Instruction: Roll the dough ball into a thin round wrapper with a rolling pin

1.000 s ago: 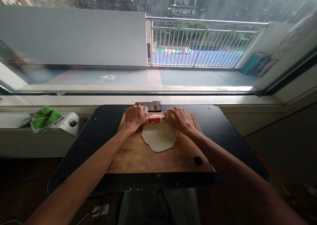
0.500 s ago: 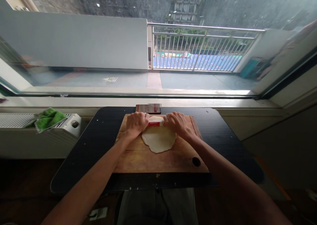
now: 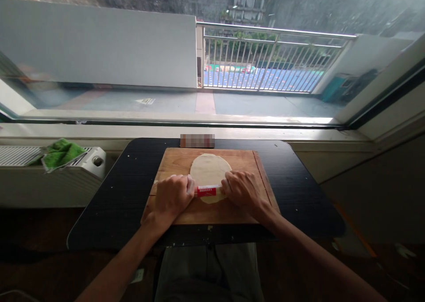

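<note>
A flat, roughly round sheet of dough (image 3: 210,169) lies on a wooden cutting board (image 3: 176,159). Across its near part rests a rolling pin (image 3: 206,191) with a red label at its middle. My left hand (image 3: 174,196) is closed around the pin's left end, at the left side of the dough. On the other side, my right hand (image 3: 243,189) grips the right end, knuckles up. The pin's ends are hidden inside my fingers. Dough shows both beyond the pin and in a strip on its near side.
The board sits on a black table (image 3: 109,204) with rounded corners. A blurred-out small panel (image 3: 197,141) stands at the table's far edge. To the left, a green cloth (image 3: 62,153) lies on a white radiator (image 3: 49,182). A windowsill (image 3: 252,133) runs behind.
Both hands have drawn the rolling pin from the far edge of the dough to its near part. The far dough is now uncovered. My view has tilted slightly down.
</note>
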A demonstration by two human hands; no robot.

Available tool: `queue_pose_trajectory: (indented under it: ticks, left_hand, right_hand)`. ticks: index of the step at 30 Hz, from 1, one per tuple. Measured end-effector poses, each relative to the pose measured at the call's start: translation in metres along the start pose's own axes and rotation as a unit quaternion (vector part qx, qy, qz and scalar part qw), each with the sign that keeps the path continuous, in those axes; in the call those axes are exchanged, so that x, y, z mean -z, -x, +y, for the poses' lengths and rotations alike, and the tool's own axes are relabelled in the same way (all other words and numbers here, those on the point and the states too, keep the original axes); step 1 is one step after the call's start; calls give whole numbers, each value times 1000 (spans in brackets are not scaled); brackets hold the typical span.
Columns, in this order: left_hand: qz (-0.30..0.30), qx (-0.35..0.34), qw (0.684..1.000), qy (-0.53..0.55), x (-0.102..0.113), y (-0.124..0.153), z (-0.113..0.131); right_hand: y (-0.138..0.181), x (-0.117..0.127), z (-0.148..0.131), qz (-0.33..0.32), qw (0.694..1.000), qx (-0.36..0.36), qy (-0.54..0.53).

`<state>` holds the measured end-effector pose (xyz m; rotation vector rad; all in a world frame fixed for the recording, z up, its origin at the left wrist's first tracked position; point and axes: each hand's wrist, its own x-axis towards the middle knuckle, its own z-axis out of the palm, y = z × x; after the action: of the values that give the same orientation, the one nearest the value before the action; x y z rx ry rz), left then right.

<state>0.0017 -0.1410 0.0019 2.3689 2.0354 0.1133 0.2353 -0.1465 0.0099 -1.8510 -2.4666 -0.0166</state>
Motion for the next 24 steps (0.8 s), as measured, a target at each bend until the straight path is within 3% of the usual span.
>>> queue_pose_trajectory:
  ticks: [5,11,17,20,24]
  left_hand:
    - [-9,5,1000,-7,3,-6,1]
    - [52,17,998,-18,2,-71,7]
    - [50,41,997,30,9,-134,21]
    - [27,47,998,29,12,-140,20]
    - [-2,3,1000,15,10,-116,12]
  right_hand:
    - [-5,2,-2,-7,1000,-15,4]
    - [-61,2,2,15,1000,-24,-3]
    - [-111,2,8,27,998,-60,-7]
    - [-117,2,13,24,997,-77,-21]
    - [-97,4,15,18,997,-78,-20]
